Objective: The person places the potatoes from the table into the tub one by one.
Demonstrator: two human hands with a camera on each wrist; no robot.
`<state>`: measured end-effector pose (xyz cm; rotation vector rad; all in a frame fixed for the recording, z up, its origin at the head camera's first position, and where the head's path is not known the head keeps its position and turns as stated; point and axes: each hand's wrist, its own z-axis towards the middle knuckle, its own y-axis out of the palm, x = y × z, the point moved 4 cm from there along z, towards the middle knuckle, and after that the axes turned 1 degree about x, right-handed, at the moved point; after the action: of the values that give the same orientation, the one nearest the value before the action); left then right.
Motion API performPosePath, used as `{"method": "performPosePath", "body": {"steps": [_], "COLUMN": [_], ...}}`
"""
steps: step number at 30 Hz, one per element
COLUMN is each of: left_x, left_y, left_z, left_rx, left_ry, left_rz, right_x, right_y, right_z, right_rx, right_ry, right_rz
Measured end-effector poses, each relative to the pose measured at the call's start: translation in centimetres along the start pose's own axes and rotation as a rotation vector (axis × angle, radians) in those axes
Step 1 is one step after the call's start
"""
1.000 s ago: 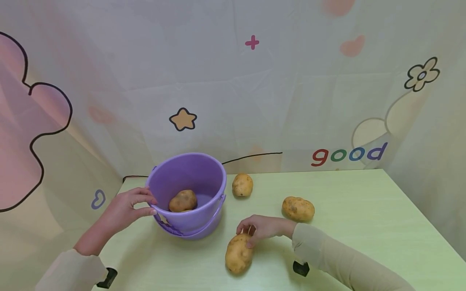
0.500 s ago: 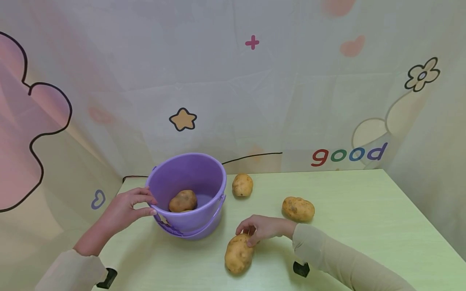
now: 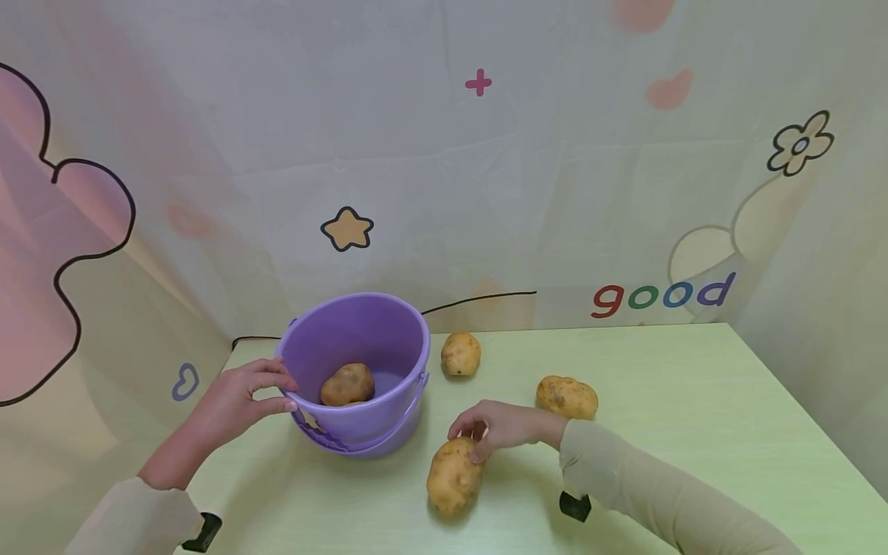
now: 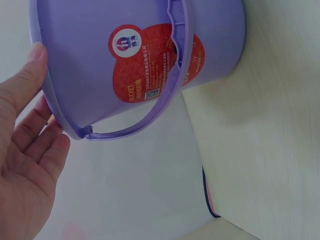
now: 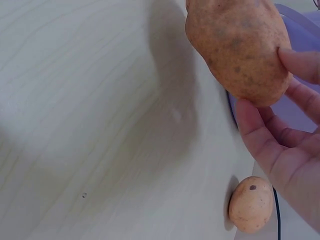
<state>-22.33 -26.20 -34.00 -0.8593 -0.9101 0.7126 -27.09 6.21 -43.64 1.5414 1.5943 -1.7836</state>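
Note:
A purple bucket (image 3: 361, 424) stands on the pale green table, with a brown potato (image 3: 349, 384) inside and part of another showing beneath it. My left hand (image 3: 243, 397) grips the bucket's rim at its left side, thumb outside and fingers over the edge. In the left wrist view the bucket (image 4: 90, 55) shows a red label and its hanging handle. To the right of the bucket, my right hand (image 3: 502, 428) pinches the upper end of a large potato (image 3: 454, 478). The right wrist view shows that potato (image 5: 240, 45) between thumb and fingers, a shadow on the table beside it.
Two more potatoes lie on the table (image 3: 694, 416): one potato (image 3: 461, 354) just right of the bucket near the back edge, another potato (image 3: 566, 397) farther right behind my right forearm. A printed curtain (image 3: 444, 193) hangs right behind the table.
The potato in my right hand has risen slightly, and the hand with it. My left hand stays on the bucket's rim, and the bucket has not moved.

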Motion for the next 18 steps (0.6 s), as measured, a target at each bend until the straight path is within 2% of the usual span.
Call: {"method": "performPosePath", "body": {"steps": [18], "left_x": [0.0], "left_y": [0.0], "left_z": [0.0], "left_rx": [0.004], "left_ry": [0.011], "left_rz": [0.01], "right_x": [-1.6], "right_y": [-2.7], "right_z": [-0.8], "right_rx": [0.063], "right_ry": [0.004], "right_rz": [-0.082]}}
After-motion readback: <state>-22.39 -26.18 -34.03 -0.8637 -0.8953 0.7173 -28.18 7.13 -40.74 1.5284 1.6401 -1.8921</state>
